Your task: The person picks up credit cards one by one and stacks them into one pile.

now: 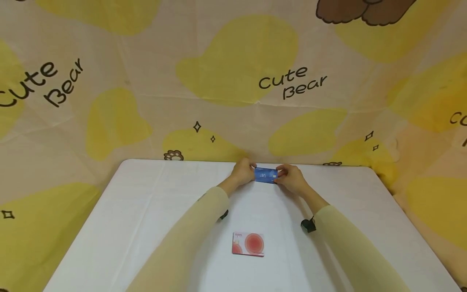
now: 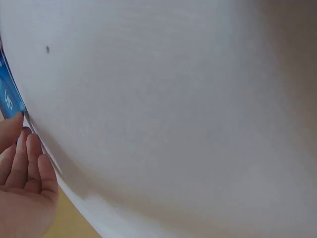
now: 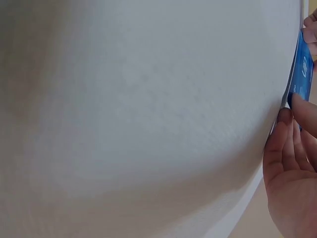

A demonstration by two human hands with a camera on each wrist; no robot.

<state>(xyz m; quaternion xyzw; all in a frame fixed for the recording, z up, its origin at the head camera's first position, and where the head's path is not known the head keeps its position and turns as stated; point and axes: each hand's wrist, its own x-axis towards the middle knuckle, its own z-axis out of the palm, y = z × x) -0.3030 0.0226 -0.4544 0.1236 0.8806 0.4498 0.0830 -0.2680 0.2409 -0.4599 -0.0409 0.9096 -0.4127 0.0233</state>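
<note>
A blue card [image 1: 265, 175] with "VIP" printed on it is held between both hands near the table's far edge. The left hand [image 1: 243, 172] pinches its left end, with the thumb on the printed face in the left wrist view, where part of the card [image 2: 9, 96] shows. At the opposite end the right hand [image 1: 292, 178] grips it between thumb and fingers; the right wrist view shows the thumb [image 3: 303, 111] over the card's lower corner. Closer to the camera, a white-and-pink card [image 1: 248, 244] with red circles lies flat on the table, touched by neither hand.
The white table [image 1: 153, 227] has rounded far corners. Behind it hangs a beige and yellow cloth [image 1: 233, 61] with "Cute Bear" lettering. A dark strap piece [image 1: 308, 225] sits at the right wrist, and another [image 1: 223, 215] shows by the left sleeve.
</note>
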